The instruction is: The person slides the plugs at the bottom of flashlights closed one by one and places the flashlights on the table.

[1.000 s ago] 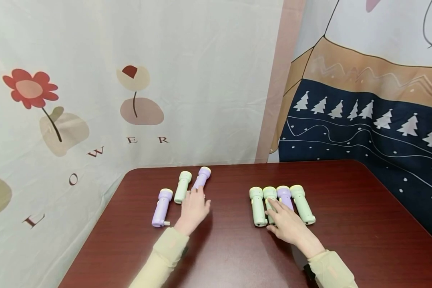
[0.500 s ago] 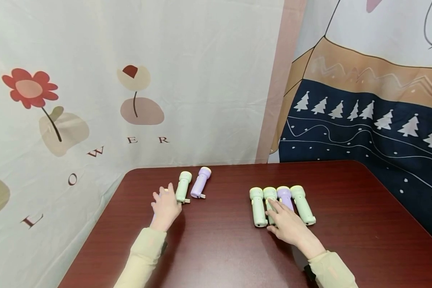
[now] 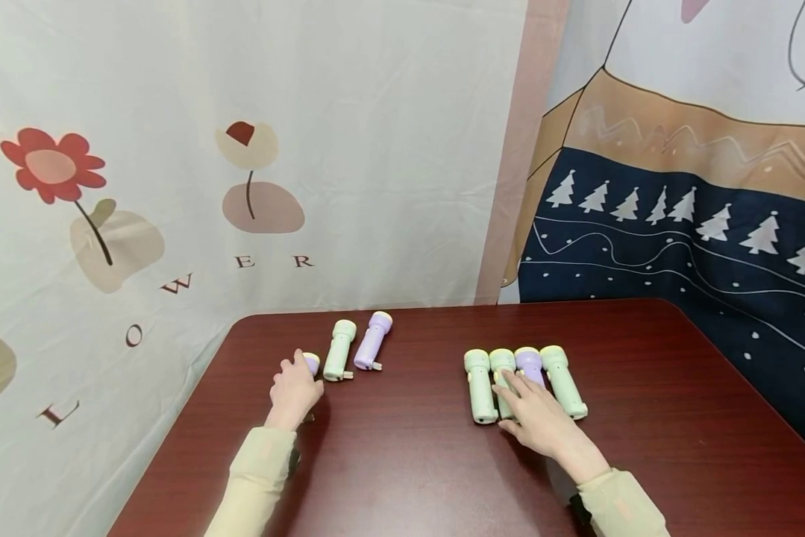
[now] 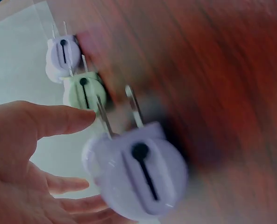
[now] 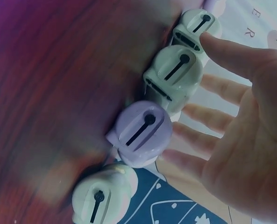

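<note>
On the table's left side, my left hand (image 3: 293,391) lies over a purple flashlight (image 4: 145,172), whose folding plug prongs stick out at the tail. The thumb is straight and the fingers reach along the far side of the barrel; most of this flashlight is hidden from the head view. Right of it lie a green flashlight (image 3: 339,350) and another purple flashlight (image 3: 373,341), prongs out too. My right hand (image 3: 543,418) rests with spread fingers across a row: a purple flashlight (image 3: 529,362) and a green flashlight (image 3: 503,361) beneath it, green ones (image 3: 480,388) at both ends.
The dark red wooden table (image 3: 415,447) has rounded far corners. A pale curtain (image 3: 389,149) with printed flowers hangs behind it, and a navy cloth with white trees (image 3: 677,246) hangs at the right. In the right row the prongs are folded into the tails.
My left hand has moved left, from the far purple flashlight past the green one to the leftmost purple flashlight. The prongs of the far two now show. The right hand has stayed put.
</note>
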Demonstrator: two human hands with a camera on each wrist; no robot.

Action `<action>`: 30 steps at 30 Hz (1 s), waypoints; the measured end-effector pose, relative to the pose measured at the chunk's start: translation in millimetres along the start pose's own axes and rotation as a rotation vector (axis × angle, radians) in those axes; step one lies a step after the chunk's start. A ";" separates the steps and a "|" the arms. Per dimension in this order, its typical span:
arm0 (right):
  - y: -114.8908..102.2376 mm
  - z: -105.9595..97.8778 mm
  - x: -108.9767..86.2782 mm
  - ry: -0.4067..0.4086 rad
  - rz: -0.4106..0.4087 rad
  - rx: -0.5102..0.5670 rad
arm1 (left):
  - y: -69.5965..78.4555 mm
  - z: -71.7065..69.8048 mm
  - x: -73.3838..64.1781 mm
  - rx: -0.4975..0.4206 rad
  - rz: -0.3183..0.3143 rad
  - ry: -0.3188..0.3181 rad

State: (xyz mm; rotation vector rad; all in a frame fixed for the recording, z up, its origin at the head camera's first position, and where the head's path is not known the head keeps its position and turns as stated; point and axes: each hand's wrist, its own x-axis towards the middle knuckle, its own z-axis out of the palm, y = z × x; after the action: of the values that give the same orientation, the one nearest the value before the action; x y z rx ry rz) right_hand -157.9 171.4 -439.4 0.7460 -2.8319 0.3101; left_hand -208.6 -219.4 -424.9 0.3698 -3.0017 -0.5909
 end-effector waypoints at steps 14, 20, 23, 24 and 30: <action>5.9 -3.9 -3.1 0.014 0.072 -0.004 | -11.3 -3.0 1.2 0.007 -0.028 -0.026; 6.1 -4.7 -3.2 0.005 0.072 0.002 | -13.7 -6.5 2.0 0.005 -0.031 -0.061; 6.2 -4.8 -3.1 -0.003 0.075 0.008 | -15.8 -7.1 2.1 -0.008 -0.027 -0.061; 6.2 -4.7 -3.0 -0.005 0.074 0.010 | -16.2 -7.4 2.0 -0.013 -0.026 -0.061; 6.4 -5.2 -2.7 -0.011 0.074 0.016 | -16.3 -10.1 1.3 -0.032 -0.016 -0.055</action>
State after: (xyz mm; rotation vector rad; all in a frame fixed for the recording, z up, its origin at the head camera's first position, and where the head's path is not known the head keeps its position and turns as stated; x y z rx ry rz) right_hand -158.1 179.4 -436.1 0.6492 -2.8750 0.3418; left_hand -205.2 -238.0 -421.8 0.3815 -3.0399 -0.6606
